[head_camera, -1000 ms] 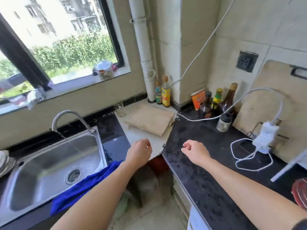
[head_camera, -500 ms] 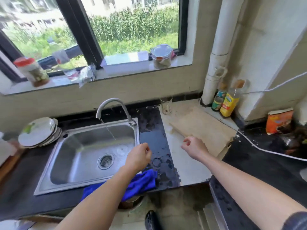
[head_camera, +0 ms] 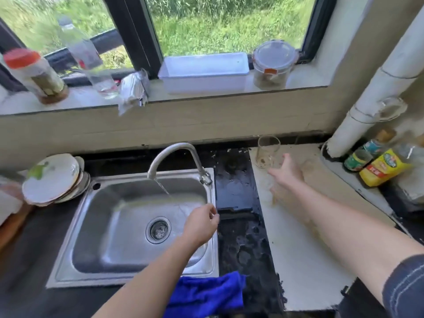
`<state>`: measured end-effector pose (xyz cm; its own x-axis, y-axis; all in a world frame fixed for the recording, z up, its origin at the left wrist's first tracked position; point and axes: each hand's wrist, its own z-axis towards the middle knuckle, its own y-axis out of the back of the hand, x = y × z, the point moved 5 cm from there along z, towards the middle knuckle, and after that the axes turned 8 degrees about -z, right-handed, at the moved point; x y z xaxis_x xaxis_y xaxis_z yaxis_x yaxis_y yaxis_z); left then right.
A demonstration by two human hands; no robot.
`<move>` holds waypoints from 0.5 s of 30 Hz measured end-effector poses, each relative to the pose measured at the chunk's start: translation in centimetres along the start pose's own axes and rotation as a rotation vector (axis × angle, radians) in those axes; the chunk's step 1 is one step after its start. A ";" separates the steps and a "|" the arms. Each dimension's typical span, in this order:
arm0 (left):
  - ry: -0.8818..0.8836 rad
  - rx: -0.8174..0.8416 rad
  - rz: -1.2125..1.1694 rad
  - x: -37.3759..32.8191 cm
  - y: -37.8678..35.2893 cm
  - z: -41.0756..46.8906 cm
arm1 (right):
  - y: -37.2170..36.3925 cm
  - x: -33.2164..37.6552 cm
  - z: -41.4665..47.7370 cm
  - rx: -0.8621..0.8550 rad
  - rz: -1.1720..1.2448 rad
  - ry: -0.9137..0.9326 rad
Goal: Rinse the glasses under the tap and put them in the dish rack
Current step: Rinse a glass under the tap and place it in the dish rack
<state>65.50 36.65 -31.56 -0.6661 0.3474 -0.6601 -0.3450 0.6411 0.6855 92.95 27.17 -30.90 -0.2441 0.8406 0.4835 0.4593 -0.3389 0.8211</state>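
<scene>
One sink, one tap running into it. Two hands: right hand hovering spread open just beside the one glass, which is standing upright on the pale counter right of the sink; contact unclear, blurred. Left hand hanging loosely curled, empty, over the sink edge. Probably the pickup step; next needing fingers wrapping the glass, then carrying it under the tap.

Brushed steel sink, clear glass, fuzzy blue cloth.
</scene>
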 end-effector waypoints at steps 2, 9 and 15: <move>0.052 -0.016 -0.045 0.9 -0.2 0.6 | -0.1 0.8 3.0 -0.007 -0.001 -0.019; 0.223 -0.074 -0.078 3.5 -0.8 1.7 | -1.4 3.7 9.4 0.026 -0.074 0.047; 0.304 -0.142 -0.144 5.4 -0.5 1.5 | -0.5 5.5 5.6 0.009 -0.150 0.212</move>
<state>63.07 39.25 -35.90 -0.7629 0.0274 -0.6459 -0.5237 0.5595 0.6424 96.18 34.36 -30.34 -0.4831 0.7736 0.4102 0.4122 -0.2124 0.8860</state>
